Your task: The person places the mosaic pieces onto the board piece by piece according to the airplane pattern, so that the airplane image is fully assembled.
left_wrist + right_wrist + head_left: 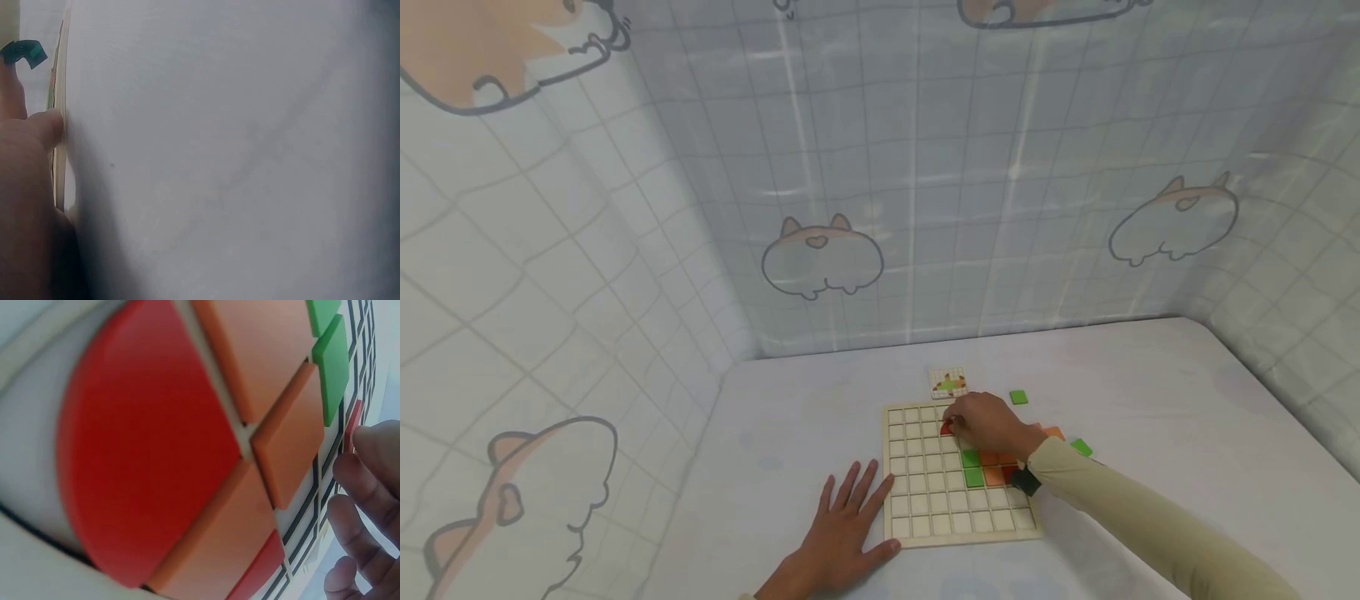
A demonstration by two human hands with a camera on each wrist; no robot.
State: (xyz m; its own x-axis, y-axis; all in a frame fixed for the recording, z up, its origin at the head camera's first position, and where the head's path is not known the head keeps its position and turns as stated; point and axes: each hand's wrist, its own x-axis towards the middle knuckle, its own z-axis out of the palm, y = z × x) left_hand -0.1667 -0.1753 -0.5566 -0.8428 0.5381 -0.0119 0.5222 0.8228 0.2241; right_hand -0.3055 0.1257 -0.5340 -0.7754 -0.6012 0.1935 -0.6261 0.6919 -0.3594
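Note:
A square wooden grid board [919, 504] lies on the white table. My right hand [988, 421] is over its upper part and pinches a small red tile [946, 428] against a cell. That red tile [352, 425] shows edge-on at the fingertips in the right wrist view. Green tiles [973, 477], orange tiles [290, 434] and a rounded red tile [150, 444] sit in cells nearer my wrist; the forearm hides part of them. My left hand [842, 533] rests on the table with fingers spread, touching the board's left edge.
Behind the board lies a small pattern card [948, 382]. A loose green tile [1018, 397] is to its right, with loose orange tiles [1054, 432] and another green tile [1081, 447] near the right sleeve. Grid-patterned sheets [940, 183] hang around the table.

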